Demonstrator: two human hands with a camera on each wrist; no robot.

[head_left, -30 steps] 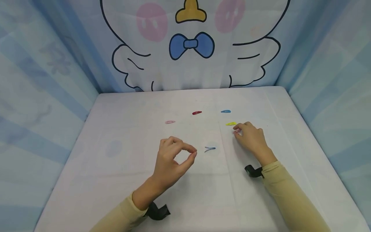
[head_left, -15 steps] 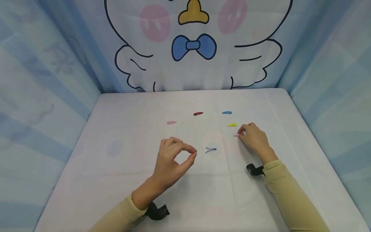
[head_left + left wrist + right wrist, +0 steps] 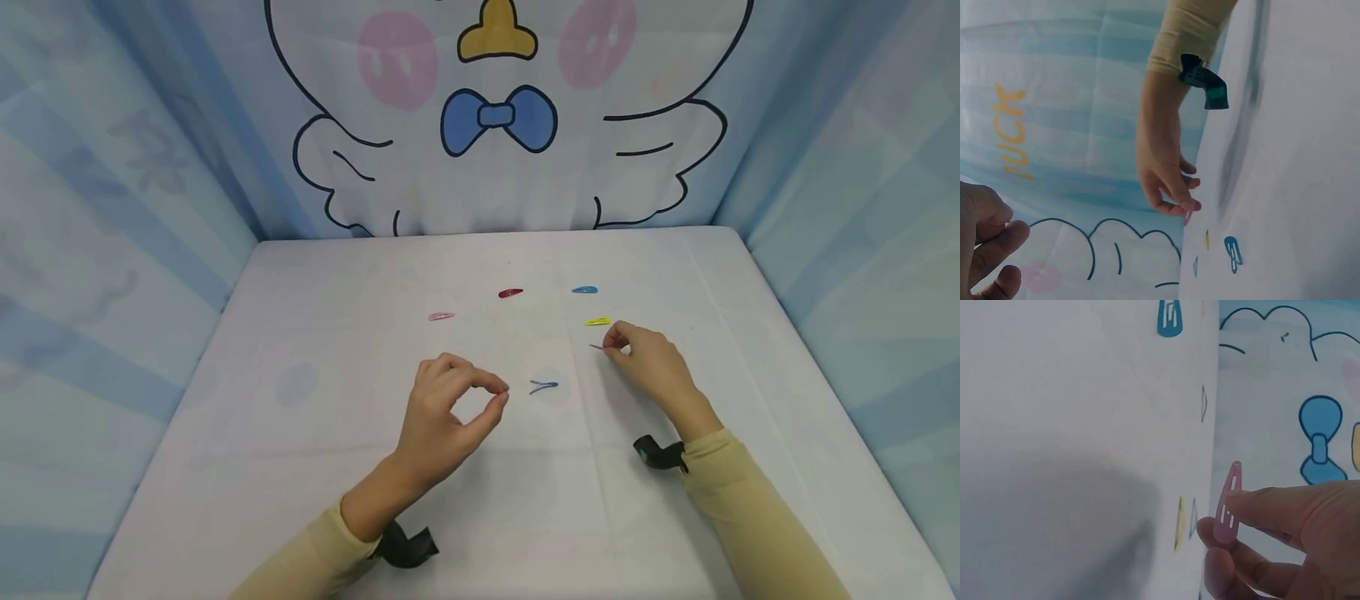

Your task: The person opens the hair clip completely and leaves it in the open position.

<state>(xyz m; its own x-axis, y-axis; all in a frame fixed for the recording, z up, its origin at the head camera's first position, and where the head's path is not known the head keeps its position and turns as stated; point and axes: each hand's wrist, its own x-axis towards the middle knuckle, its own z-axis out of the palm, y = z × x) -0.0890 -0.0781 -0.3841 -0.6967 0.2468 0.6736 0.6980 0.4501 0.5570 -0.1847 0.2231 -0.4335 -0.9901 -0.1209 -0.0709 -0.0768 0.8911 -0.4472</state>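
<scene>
Head view: right hand (image 3: 651, 367) pinches a pink hair clip (image 3: 597, 347) just near of the yellow clip (image 3: 597, 322); left hand (image 3: 444, 412) hovers with thumb and forefinger curled together, holding nothing, left of the dark blue clip (image 3: 543, 386). Left wrist view: the pink clip (image 3: 1187, 217) sits at the right hand's fingertips (image 3: 1191, 205). Right wrist view: fingers (image 3: 1272, 509) grip the pink clip (image 3: 1228, 505) above the table (image 3: 1054, 425).

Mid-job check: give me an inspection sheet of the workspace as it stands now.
Surface: white cloth-covered table, creased.
Job's things: pink hair clip pinched in right hand, lifted off the cloth.
Clutter: dark blue clip, yellow clip, light blue clip, red clip, second pink clip, all lying apart.
Grippers: left hand holds nothing, thumb and forefinger curled together.
Cables: nothing seen; black wrist straps.
Surroundings: blue striped walls, cartoon duck backdrop.
</scene>
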